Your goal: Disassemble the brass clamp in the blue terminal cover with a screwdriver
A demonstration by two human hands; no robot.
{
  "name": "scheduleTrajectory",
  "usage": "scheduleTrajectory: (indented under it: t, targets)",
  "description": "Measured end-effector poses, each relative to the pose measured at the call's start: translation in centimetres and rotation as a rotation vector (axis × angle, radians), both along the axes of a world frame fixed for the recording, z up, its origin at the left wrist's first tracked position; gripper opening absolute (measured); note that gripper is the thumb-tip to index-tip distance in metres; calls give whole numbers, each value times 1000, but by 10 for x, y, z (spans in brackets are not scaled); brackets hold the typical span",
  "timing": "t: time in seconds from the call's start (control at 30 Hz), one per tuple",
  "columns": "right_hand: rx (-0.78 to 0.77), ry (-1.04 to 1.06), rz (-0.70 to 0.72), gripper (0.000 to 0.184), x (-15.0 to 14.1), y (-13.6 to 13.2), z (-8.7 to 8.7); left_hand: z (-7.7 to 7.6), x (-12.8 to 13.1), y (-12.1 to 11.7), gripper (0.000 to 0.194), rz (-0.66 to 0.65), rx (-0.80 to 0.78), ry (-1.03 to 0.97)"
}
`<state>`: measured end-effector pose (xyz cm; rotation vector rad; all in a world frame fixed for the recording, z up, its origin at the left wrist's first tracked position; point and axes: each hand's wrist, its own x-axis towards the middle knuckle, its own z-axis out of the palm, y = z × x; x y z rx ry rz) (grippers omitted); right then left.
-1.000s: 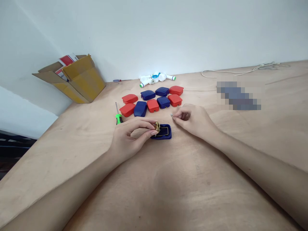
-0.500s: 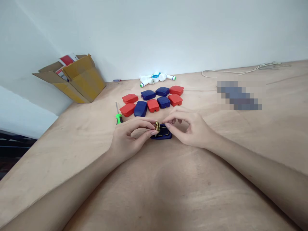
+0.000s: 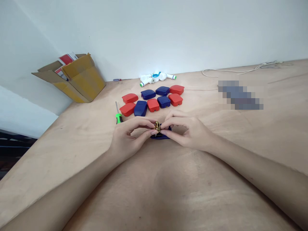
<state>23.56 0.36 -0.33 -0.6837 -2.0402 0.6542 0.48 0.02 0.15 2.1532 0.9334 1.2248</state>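
Observation:
My left hand [image 3: 130, 136] pinches a small brass part [image 3: 157, 125] between thumb and forefinger, just above an open dark blue plastic case [image 3: 160, 136] lying on the wooden table [image 3: 168, 186]. My right hand [image 3: 187, 130] meets it from the right, thumb and forefinger closed on the same brass part. Both hands largely cover the blue case. A green-handled screwdriver [image 3: 117, 116] lies just left of my left hand's fingers.
Behind the hands lie several red and blue plastic cases [image 3: 154, 98] in two rows. White pipe fittings [image 3: 156, 78] sit near the wall. An open cardboard box [image 3: 72, 78] stands at the back left. A white cord [image 3: 231, 70] runs along the back right, by a blurred patch [image 3: 240, 95].
My right hand has left a small metal piece on the table behind the case and moved left and forward to pinch the brass part. My left hand has stayed put.

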Motion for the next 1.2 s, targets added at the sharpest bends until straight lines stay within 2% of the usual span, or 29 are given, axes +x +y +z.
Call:
scheduleTrajectory:
  t: [1.2]
  targets:
    - [4, 28, -6, 11, -3, -1, -1, 1, -1, 0, 6, -51, -35, 16]
